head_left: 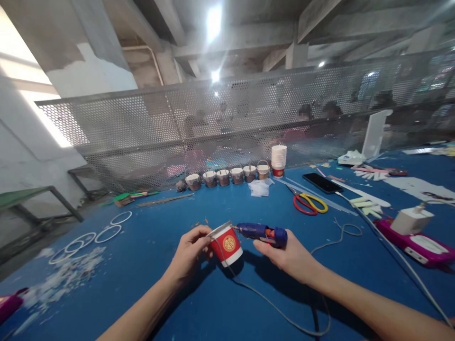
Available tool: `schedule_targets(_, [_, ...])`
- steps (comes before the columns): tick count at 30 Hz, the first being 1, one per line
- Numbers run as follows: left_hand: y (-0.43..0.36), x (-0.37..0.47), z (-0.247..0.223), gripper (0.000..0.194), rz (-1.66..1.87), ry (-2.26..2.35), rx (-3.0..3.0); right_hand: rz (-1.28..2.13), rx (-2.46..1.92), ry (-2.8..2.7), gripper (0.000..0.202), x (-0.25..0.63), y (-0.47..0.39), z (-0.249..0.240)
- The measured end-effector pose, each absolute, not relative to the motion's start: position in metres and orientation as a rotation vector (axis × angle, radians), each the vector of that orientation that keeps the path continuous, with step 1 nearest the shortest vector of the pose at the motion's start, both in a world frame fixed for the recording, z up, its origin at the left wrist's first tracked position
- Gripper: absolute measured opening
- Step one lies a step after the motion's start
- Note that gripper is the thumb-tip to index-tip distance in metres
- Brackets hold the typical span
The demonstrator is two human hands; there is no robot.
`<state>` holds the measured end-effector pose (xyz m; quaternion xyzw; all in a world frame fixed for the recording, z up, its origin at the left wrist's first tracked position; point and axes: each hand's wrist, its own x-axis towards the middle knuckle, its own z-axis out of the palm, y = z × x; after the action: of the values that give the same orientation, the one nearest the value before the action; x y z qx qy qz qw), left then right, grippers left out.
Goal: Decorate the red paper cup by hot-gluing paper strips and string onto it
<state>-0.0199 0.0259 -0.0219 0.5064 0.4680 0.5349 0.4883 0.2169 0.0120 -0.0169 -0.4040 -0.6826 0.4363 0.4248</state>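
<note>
Paper cup (226,245), light and easily crushed: our left hand (188,253) pinches its rim gently; right hand (287,253) fingers wrap the glue gun (261,233), nozzle at the rim.

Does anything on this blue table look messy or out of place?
Yes: white scraps lie scattered over the table's left side, beside loose white rings. Nothing else stands out.
</note>
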Motion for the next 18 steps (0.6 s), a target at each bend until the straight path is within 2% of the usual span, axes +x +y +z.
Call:
schedule_targets(6, [0.030, -0.023, -0.019, 0.008, 1.305, 1.156, 1.195, 1.191, -1.061, -1.588, 0.043, 0.225, 0.025, -0.015])
schedule_targets(13, [0.023, -0.017, -0.012, 0.013, 1.286, 1.193, 1.292, 0.559, -1.514, -1.802, 0.033, 0.234, 0.066, -0.042])
schedule_targets(18, [0.018, -0.014, -0.007, 0.016, 1.306, 1.258, 1.389, 0.462, -1.581, -1.773, 0.040, 0.246, 0.074, -0.040])
